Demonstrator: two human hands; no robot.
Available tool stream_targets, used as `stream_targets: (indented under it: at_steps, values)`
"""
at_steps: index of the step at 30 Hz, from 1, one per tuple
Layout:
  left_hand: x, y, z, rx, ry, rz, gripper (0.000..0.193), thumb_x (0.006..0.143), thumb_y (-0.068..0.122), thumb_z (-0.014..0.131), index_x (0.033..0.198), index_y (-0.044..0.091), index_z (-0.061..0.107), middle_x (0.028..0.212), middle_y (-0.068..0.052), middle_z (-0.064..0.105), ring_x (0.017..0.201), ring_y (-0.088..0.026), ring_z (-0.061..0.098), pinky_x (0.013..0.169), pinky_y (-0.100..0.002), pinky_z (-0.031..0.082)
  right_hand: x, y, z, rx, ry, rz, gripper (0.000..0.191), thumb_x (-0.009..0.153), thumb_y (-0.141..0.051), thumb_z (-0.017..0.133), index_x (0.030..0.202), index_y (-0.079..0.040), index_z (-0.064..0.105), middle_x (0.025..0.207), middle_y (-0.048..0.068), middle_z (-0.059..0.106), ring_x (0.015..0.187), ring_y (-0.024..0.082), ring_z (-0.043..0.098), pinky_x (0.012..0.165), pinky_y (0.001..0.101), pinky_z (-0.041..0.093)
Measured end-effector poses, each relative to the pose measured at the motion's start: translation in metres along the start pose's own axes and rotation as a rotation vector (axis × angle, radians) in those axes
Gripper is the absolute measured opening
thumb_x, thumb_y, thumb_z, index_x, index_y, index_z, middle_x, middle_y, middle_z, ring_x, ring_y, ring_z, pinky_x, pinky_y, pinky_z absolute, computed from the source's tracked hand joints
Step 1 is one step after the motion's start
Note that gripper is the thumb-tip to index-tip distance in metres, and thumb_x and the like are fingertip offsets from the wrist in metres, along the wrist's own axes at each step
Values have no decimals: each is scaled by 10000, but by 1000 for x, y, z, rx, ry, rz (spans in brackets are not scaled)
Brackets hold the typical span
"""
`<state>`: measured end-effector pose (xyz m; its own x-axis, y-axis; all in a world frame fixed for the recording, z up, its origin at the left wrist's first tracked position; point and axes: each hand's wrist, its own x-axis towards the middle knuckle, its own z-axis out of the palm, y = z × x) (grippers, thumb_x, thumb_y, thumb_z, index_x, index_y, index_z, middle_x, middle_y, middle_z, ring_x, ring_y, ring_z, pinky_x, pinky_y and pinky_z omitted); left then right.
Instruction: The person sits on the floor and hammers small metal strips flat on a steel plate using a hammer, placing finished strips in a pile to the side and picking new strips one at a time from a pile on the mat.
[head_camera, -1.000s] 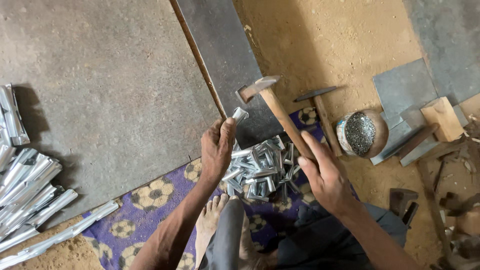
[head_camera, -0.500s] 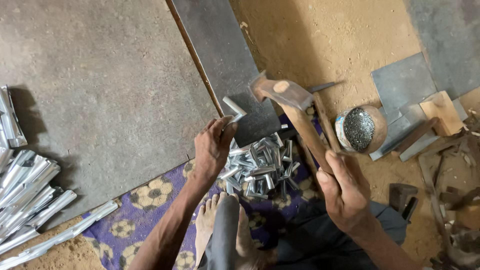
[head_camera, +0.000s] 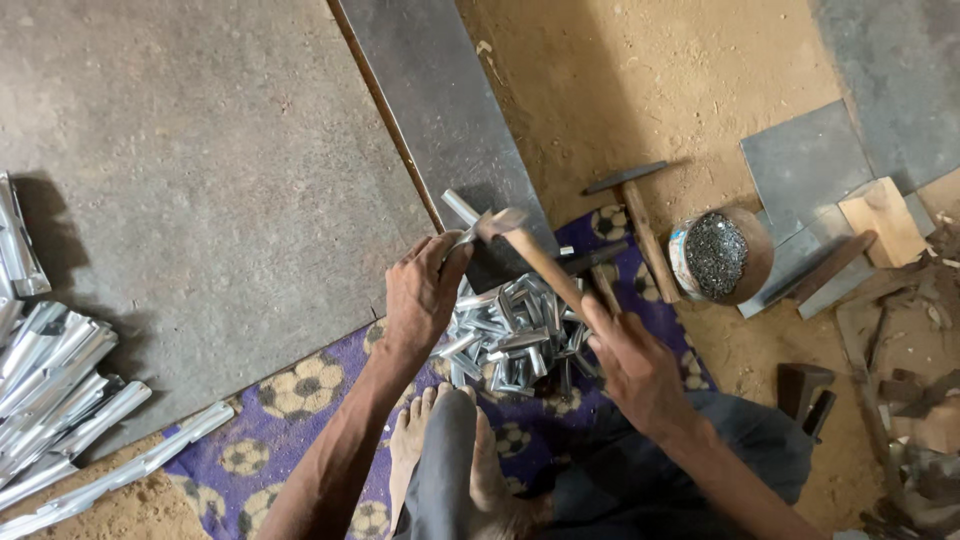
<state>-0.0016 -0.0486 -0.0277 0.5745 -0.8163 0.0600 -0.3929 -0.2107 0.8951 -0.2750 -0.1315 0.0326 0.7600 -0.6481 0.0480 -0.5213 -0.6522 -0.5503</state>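
Two hands busy | left hand (head_camera: 425, 295) pinches small metal strip (head_camera: 460, 212) steady on dark steel plate (head_camera: 440, 120) edge | right hand (head_camera: 632, 362) fingers wrapped round hammer (head_camera: 530, 250), head on strip | pile of bent clips (head_camera: 515, 335) between hands, within reach

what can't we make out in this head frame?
- Head view: where the small metal strip meets the hammer head is blurred.
- Left hand covers its grip on the strip.
- Long metal channels run off the left edge.
- Bowl contents too small to tell.
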Motion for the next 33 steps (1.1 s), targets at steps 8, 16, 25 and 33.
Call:
stream_targets:
  at_steps: [8,16,25,33]
  values:
    - [6,4,-4,142,-29,83,288,1015,278,614,1123,40,735,1009,-176,744,790,-343,727,672,-429,563,26,-16,-12,31,148,-282,466,1009,-47,629,1460,2,518,1068,172,644,873,273,661,705,369,564]
    - [11,10,-7,163,-139,-27,291,1026,271,582,1096,26,722,1014,-163,737,680,-281,713,573,-401,556,37,-2,0,72,121,-256,421,1050,-29,592,1464,14,530,1139,189,663,920,236,685,670,267,629]
    - [6,-9,-4,224,-135,100,325,995,258,582,1161,-11,654,915,-191,676,550,-279,659,461,-392,526,-7,13,17,98,124,-8,432,1056,-124,572,1470,-9,528,1164,199,669,953,297,684,792,366,558]
    - [30,-38,1,57,-96,-321,580,1058,523,508,770,52,687,573,-26,533,438,-133,405,345,-347,341,-21,17,16,58,91,111,462,1021,-135,600,1467,-27,546,977,140,651,759,219,633,644,334,517]
